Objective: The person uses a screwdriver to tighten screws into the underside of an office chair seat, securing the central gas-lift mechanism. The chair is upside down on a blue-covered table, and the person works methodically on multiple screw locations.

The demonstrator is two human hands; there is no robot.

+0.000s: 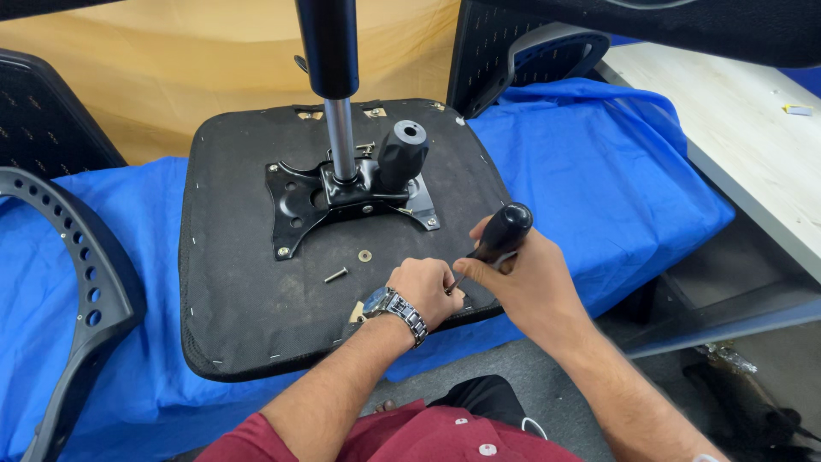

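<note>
- Right hand [523, 282] grips a black-handled screwdriver [499, 241]; its long axis tilts, handle up-right, tip down-left.
- Left hand [428, 289], fingers curled, pinches the shaft at the upturned black fabric seat base [248, 291].

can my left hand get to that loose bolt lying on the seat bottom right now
Probably yes. The bolt lies bare on the seat bottom, just beside your left hand, with nothing between them.

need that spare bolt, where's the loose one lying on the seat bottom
In the head view the loose bolt lies on the black seat bottom, just below the metal plate, beside a small washer and left of the left hand.
</note>
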